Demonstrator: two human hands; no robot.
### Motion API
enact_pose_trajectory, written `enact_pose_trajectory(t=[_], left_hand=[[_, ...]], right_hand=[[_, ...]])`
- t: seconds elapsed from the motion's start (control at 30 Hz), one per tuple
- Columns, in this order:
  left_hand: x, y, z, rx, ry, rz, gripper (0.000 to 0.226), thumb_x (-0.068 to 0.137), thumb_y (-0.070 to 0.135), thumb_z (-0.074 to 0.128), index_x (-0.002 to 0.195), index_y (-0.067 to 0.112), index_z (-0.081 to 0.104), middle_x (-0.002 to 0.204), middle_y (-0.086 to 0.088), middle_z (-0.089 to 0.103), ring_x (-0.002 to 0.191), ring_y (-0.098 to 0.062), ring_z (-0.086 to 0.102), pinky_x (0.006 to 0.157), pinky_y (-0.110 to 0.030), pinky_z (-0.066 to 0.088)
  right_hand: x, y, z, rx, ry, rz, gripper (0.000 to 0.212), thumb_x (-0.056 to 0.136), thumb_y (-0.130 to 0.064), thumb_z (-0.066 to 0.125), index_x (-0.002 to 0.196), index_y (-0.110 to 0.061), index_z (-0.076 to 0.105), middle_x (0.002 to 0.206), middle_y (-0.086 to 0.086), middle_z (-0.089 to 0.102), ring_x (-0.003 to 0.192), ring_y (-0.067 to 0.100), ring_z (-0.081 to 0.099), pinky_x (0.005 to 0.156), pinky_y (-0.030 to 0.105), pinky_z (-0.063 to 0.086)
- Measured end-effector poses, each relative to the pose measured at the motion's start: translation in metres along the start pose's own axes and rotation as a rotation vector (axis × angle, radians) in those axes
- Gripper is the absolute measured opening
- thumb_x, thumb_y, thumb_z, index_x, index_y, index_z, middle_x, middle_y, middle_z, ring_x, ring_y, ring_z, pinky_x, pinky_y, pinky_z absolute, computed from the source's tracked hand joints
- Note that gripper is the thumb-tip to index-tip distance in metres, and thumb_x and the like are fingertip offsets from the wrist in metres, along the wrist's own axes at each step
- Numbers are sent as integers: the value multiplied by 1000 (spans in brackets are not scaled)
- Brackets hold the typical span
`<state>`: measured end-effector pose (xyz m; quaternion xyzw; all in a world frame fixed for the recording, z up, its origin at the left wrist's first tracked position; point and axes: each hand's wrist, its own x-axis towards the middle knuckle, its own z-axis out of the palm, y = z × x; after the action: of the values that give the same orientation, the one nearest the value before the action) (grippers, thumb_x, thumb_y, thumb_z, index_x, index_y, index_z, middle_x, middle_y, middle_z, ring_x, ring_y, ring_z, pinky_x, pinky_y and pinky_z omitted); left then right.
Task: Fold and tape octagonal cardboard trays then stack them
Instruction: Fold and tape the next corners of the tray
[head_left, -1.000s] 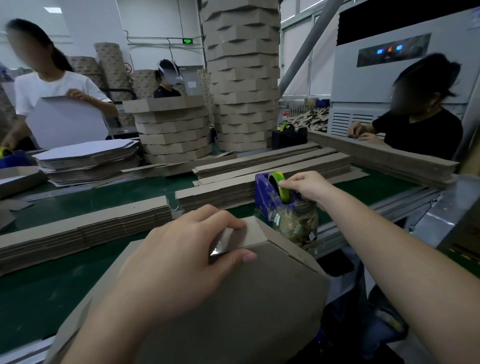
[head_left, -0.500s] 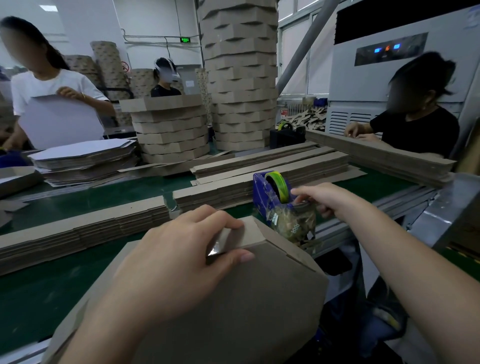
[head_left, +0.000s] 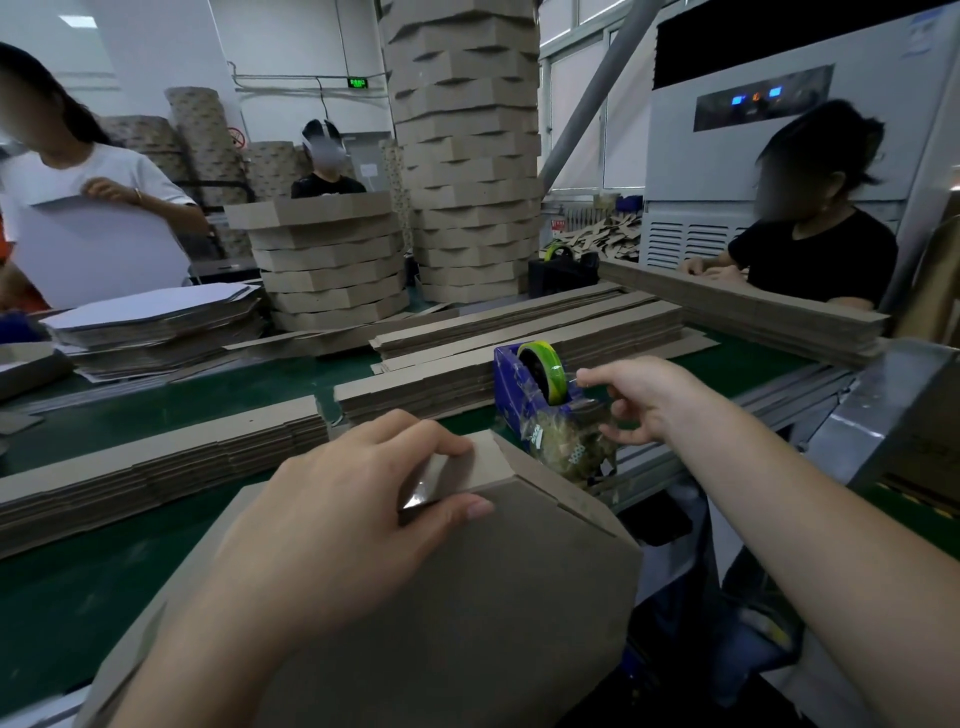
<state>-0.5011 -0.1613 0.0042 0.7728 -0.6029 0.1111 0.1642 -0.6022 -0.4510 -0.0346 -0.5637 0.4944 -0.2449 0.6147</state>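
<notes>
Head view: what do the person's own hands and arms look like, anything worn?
The left hand and right hand are bare: no gloves, rings, bracelets or watch. No sleeve shows up to the frame edge. The visible nails look short and unpainted.

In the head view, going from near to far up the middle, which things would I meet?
Brown folded cardboard tray → blue tape dispenser → flat pile of brown cardboard strips → tall tower of stacked cardboard trays.
</notes>
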Motion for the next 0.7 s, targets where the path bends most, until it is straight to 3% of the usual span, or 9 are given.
enact_pose_trajectory(t=[0.13,0.23,0.3,0.43,0.53,0.6,0.7], left_hand=[[0,-1,0,2,-13,-5,57,70,81,25,117,55,43,115,36,43,94,5,50,72,-21,42],[1,-2,1,2,-13,-4,57,70,81,25,117,54,43,115,36,43,93,5,49,72,-22,42],[1,-2,1,-6,-6,-7,57,70,81,25,117,54,44,115,36,44,93,5,50,73,-22,42],[-1,-2,0,-13,-12,-9,56,71,80,26,117,54,44,115,34,44,94,3,52,77,-28,47],[-1,-2,0,-13,-12,-10,55,71,80,27,116,53,44,115,33,45,93,2,53,76,-28,47],[0,-2,0,-10,-12,-11,54,72,80,28,115,53,44,115,34,45,93,2,52,74,-27,46],[0,-2,1,-13,-7,-12,53,71,80,28,113,53,45,113,35,45,93,2,52,71,-24,43]], right_hand=[[-9,3,6,72,18,-43,19,85,-18,72,97,-9,62,99,8,51,71,14,43,64,35,53],[-15,15,6,175,49,-123,15,87,-15,69,97,-6,62,84,8,50,72,17,48,60,32,52],[-19,26,6,270,53,-213,8,88,-12,67,85,-5,63,70,7,49,64,16,49,63,33,53],[-25,56,8,369,53,-454,26,86,-3,62,61,-8,63,50,3,53,60,19,52,84,47,51],[-28,73,7,380,24,-536,38,85,2,59,49,-10,61,59,7,56,69,25,56,97,53,47],[-26,81,3,233,51,-560,40,85,-1,61,47,-10,62,73,10,58,79,30,60,95,52,48],[-22,89,-8,-299,213,-558,36,87,-14,65,51,-11,64,77,1,54,83,23,60,83,39,46]])
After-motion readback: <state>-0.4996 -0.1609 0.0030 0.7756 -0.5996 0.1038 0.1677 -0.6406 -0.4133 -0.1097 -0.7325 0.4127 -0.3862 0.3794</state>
